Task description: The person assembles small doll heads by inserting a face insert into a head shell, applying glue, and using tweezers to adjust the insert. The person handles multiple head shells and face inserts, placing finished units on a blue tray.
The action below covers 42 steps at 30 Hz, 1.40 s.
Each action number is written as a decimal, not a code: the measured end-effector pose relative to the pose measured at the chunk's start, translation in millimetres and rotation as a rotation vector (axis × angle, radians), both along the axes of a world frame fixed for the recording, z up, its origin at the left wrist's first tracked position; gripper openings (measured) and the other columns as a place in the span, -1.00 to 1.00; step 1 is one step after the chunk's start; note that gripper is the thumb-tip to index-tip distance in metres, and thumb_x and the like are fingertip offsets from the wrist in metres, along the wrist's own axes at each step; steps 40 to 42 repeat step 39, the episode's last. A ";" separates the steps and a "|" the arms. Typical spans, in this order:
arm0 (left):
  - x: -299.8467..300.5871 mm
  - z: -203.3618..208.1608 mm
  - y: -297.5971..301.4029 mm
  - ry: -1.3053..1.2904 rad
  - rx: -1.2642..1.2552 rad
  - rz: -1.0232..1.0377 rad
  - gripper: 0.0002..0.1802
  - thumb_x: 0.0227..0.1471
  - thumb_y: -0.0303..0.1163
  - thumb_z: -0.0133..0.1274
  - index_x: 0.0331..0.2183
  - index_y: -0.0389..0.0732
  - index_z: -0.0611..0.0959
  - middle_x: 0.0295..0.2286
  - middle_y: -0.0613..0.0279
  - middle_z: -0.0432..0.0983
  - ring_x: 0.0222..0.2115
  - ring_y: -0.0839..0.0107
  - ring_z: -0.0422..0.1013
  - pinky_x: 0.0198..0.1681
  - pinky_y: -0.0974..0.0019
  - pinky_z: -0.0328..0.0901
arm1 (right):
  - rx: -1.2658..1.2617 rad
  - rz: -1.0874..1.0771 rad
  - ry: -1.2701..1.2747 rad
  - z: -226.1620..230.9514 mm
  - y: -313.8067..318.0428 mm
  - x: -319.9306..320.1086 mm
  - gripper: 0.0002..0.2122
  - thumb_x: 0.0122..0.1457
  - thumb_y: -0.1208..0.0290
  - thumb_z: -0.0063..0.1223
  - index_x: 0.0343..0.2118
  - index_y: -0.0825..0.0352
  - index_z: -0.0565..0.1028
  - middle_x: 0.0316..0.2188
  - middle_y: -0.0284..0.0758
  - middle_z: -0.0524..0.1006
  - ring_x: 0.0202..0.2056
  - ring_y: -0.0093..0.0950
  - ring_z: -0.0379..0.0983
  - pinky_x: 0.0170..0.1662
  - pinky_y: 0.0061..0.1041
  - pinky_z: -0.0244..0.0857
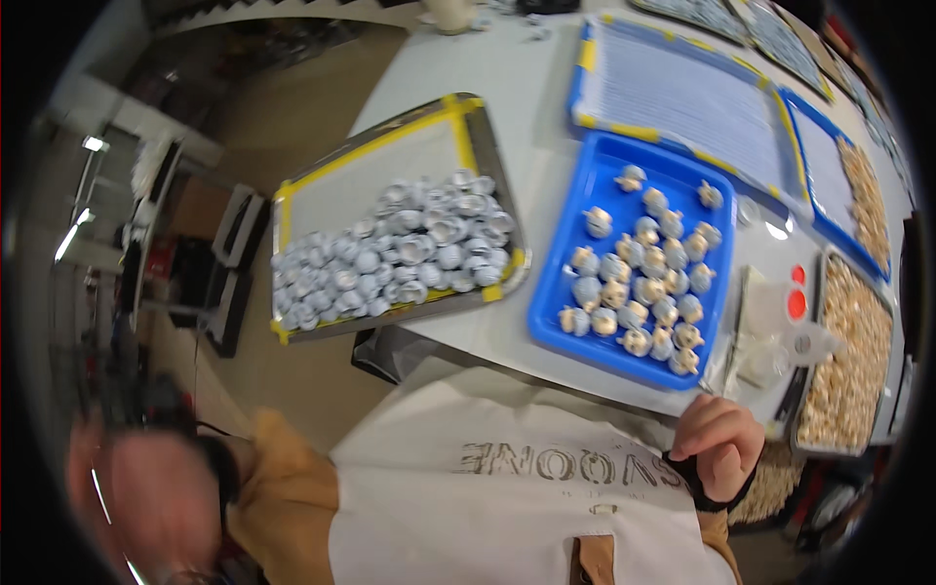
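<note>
My left hand (161,497) is at the lower left, out past the table and smeared by motion, so its fingers cannot be read. My right hand (720,444) is by the table's front edge, below the near right corner of a blue tray (609,156). Its fingers are curled inward; anything inside them is hidden. Small round figures (648,290), grey-blue and cream, stand scattered in that tray. Left of it, a dark-rimmed tray (341,200) edged in yellow tape holds a heap of pale grey hollow shells (414,251).
Behind the blue tray lies another taped tray (682,88) with a pale lining. To the right stand a translucent squeeze bottle (811,344) and a tray of small tan pieces (840,390). A cart (214,234) is off to the left.
</note>
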State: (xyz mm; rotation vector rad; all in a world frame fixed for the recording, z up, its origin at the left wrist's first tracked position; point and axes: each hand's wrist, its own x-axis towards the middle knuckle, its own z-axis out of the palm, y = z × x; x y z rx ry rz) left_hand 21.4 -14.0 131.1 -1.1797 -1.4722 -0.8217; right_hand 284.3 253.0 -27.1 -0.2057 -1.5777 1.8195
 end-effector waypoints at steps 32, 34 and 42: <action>-141.2 -138.9 142.3 -0.853 -1.345 0.041 -0.42 0.09 -0.01 -0.17 0.03 -0.18 0.29 -0.14 -0.15 0.17 -0.08 -0.01 0.15 0.04 0.16 0.05 | -0.033 -0.165 -0.139 -9.7 2.9 7.4 -0.77 0.15 0.39 -0.13 -0.50 0.47 0.45 -0.63 -0.24 0.43 -0.58 -0.50 0.36 -0.47 -0.58 0.19; -144.9 -136.8 138.6 -0.875 -1.364 0.016 -0.48 0.07 -0.04 -0.15 0.00 -0.13 0.32 -0.15 -0.10 0.17 -0.08 0.01 0.13 0.06 0.17 0.02 | 0.015 -0.139 -0.038 -10.0 0.4 9.3 -0.77 0.14 0.39 -0.11 -0.51 0.47 0.46 -0.62 -0.23 0.44 -0.58 -0.49 0.36 -0.47 -0.58 0.18; -143.5 -133.2 151.3 -0.892 -1.441 0.017 -0.48 0.05 -0.05 -0.11 0.00 -0.08 0.30 -0.15 -0.05 0.16 -0.06 0.05 0.11 0.08 0.17 -0.01 | 0.044 -0.173 0.075 -5.6 3.7 22.3 -0.75 0.12 0.35 -0.06 -0.50 0.48 0.48 -0.60 -0.20 0.47 -0.60 -0.46 0.37 -0.49 -0.53 0.18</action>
